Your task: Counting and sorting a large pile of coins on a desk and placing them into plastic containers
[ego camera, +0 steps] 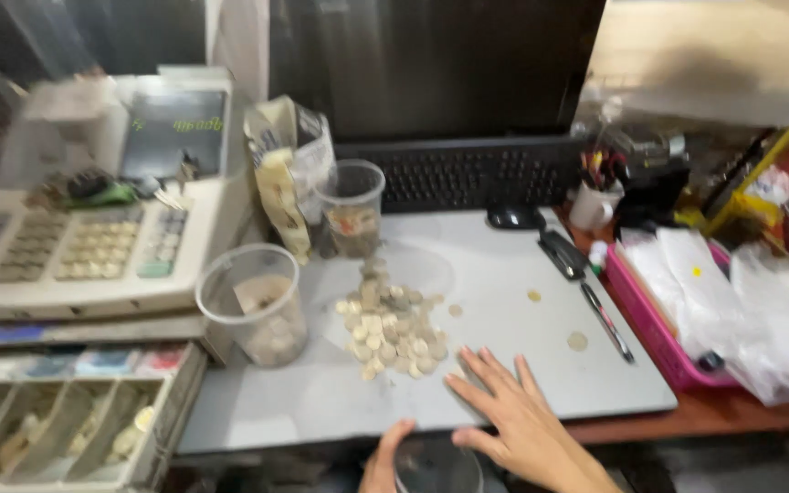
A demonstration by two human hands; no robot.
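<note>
Now | coins (393,321) just beyond right hand (513,411) fingers (478,365) | flat on mat (504,301)

Left of the black computer keyboard (477,173) stood a beige cash register (84,237); right of it, a pink plastic basket (655,333).

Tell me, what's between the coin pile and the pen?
In the head view, two loose coins lie on the grey mat between the coin pile and the pen; otherwise bare mat.
</note>
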